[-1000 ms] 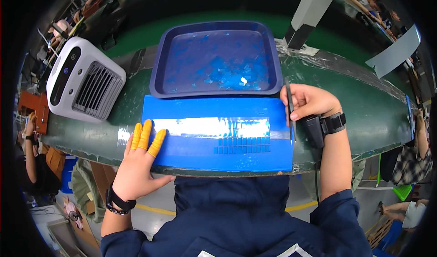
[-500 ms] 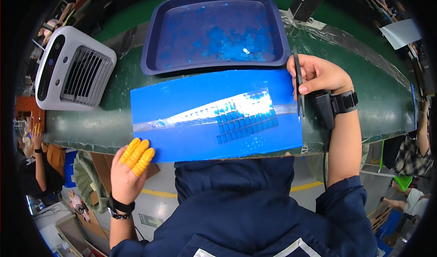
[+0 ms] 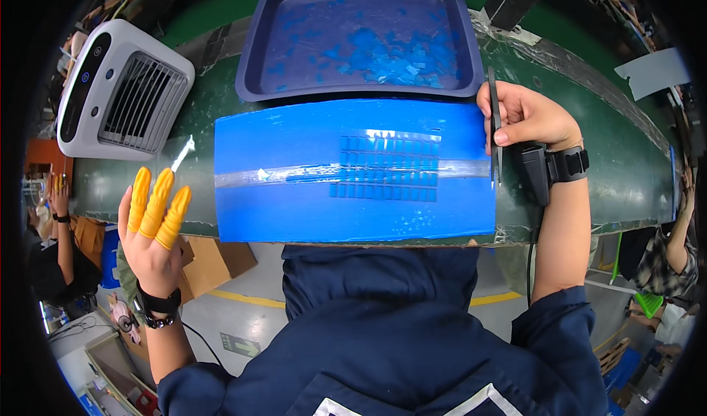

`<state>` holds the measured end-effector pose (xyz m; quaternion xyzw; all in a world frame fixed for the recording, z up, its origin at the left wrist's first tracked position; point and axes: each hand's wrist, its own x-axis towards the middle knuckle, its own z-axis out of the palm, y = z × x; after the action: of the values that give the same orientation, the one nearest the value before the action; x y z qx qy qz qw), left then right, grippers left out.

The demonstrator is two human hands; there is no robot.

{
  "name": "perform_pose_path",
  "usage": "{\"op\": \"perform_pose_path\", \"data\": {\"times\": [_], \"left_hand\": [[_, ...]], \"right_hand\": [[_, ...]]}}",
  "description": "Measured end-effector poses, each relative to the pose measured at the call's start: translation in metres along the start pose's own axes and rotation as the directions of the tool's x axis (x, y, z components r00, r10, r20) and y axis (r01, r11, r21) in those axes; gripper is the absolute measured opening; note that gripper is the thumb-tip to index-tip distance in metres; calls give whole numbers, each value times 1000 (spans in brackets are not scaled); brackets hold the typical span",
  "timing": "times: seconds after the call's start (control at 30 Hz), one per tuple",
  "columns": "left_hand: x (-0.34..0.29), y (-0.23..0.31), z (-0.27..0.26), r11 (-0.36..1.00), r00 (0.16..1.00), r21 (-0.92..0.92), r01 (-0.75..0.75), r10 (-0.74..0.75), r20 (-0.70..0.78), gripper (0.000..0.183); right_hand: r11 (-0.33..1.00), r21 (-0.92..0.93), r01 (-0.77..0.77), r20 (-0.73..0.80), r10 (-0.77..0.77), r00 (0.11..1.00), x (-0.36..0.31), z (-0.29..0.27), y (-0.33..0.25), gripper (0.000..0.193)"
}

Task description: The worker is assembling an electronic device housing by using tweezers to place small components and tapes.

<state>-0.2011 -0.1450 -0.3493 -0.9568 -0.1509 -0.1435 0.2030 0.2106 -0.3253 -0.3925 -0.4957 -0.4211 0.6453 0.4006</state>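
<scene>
My left hand (image 3: pixel 153 228), with yellow finger cots on three fingers, is raised at the left of the board, its fingers stretched and apart. Just beyond its fingertips shows a thin bright streak (image 3: pixel 184 153); whether it is clear film or glare I cannot tell. In my right hand (image 3: pixel 536 117), at the board's right edge, are dark tweezers (image 3: pixel 494 99) with tips pointing toward me. On the blue board (image 3: pixel 272 221) lies a clear sheet carrying rows of small blue rectangular pieces (image 3: pixel 387 167). It rests partly across a shiny clear tape band (image 3: pixel 464 168).
A dark blue tray (image 3: pixel 250 70) with many blue scraps (image 3: pixel 398 58) stands behind the board. A white fan unit (image 3: pixel 125 92) is at the left on the green table (image 3: pixel 626 165). A cable hangs from my right wrist device (image 3: pixel 541 169). Other people sit at both sides.
My left hand has moved left and away from the board's near corner, its fingers spreading. The clear sheet, tilted before, now lies nearly straight. My right hand still holds the tweezers.
</scene>
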Motion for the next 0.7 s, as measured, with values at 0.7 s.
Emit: {"op": "perform_pose_path", "data": {"times": [0.7], "left_hand": [[13,27,15,958,937,-219,187,-107,333,50]], "right_hand": [[1000,7,-8,-12,8,1000,0,4,-2,28]]}}
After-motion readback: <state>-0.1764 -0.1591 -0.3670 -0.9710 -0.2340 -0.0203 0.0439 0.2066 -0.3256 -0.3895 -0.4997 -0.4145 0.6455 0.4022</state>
